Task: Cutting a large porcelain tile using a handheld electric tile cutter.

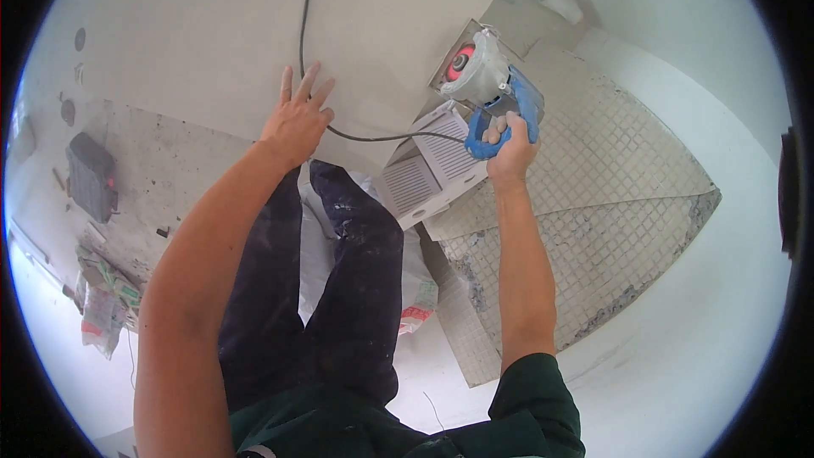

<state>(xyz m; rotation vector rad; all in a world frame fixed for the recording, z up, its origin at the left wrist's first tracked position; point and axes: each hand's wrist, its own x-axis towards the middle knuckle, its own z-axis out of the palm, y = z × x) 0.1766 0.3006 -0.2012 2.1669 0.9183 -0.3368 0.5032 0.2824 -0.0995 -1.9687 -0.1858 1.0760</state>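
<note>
My left hand (298, 123) lies with spread fingers on a large pale slab (203, 34), beside a black power cable (373, 138). In my right hand (514, 151) is the blue handle of a corded handheld cutter (485, 68), fingers wrapped round it. The cutter has a cloudy guard and a red round part with a dark centre; its base plate is at the slab's right edge. I cannot see the blade. From the handle the cable runs left past my left fingers, then away up across the slab. A white slotted plastic stool-like piece (434, 168) sits just below the cutter.
Tiles with a grid-patterned back (606, 153) lie to the right, their edges rough. White bags (417, 288) show behind my legs. A dark grey case (91, 176) and a crumpled bag (103, 309) are on the dusty floor at left. A pale wall (712, 51) curves along the right.
</note>
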